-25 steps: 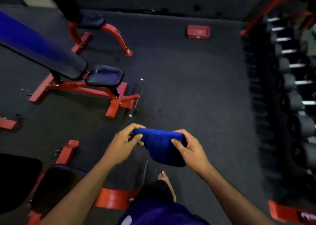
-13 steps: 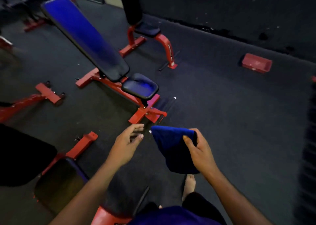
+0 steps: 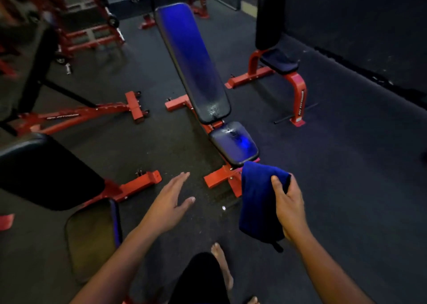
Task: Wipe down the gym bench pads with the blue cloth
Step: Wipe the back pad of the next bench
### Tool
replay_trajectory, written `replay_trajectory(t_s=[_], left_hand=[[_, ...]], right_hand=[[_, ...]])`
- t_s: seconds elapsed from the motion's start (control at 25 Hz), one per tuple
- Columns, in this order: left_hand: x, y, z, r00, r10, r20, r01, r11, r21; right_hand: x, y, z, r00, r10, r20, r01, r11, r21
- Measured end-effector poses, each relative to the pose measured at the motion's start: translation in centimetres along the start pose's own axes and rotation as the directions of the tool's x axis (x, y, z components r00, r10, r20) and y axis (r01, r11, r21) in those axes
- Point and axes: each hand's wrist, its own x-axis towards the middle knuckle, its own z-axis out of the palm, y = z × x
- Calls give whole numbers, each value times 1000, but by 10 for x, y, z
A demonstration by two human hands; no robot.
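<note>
— What are we holding?

— Our right hand (image 3: 288, 202) grips the folded, plush blue cloth (image 3: 256, 202); thumb curled over its top edge, most of the fabric hanging left of and below the palm. Our left hand (image 3: 169, 202) is spread flat, fingers straight, holding nothing.

— And the bench?

— Just beyond the cloth sits the small, rounded, glossy vinyl seat pad (image 3: 233, 144), scuffed at its far end. Farther off rises the long, tilted backrest pad (image 3: 194, 61), sheened blue, on a red steel frame (image 3: 219, 176) over the dark speckled rubber floor (image 3: 346, 165).
</note>
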Motion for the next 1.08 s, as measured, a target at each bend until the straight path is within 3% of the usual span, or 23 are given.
replay_trajectory(t_s=[0.36, 0.64, 1.08], left_hand=[[133, -28, -28, 998, -52, -39, 49, 996, -70], [248, -34, -74, 997, -30, -72, 25, 997, -79], [360, -45, -122, 991, -97, -94, 94, 995, -40]], right_hand=[[133, -45, 66, 988, -61, 143, 77, 991, -112], [213, -73, 107, 993, -45, 105, 51, 997, -57], [362, -111, 157, 992, -73, 102, 68, 996, 50]])
